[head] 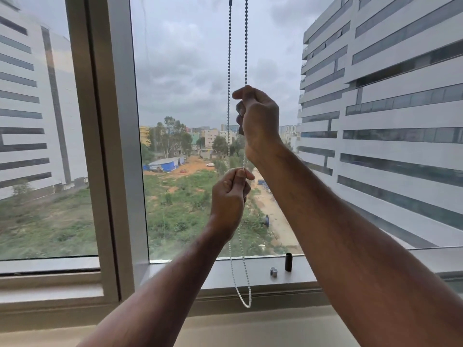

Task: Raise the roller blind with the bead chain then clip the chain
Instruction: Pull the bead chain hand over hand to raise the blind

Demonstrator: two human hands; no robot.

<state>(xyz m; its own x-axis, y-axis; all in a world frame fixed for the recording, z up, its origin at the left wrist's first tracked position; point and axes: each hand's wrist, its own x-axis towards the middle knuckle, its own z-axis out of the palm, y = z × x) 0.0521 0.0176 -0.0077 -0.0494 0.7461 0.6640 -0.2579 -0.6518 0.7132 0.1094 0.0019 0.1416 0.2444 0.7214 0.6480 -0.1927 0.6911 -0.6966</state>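
A white bead chain [228,71] hangs as a two-strand loop in front of the window pane, running out of the top of the head view; its bottom bend [246,303] dangles just below the sill. My right hand [258,121] is closed on the right strand at mid height. Below it, my left hand [229,201] pinches the same strand between thumb and fingers. A dark connector [230,1] sits on the left strand at the top edge. The roller blind itself is out of view.
On the window sill [250,274] stand a small black cylinder [288,262] and a small silver fitting [273,271], just right of the chain. A wide window frame post [112,146] rises to the left. Buildings and open ground show through the glass.
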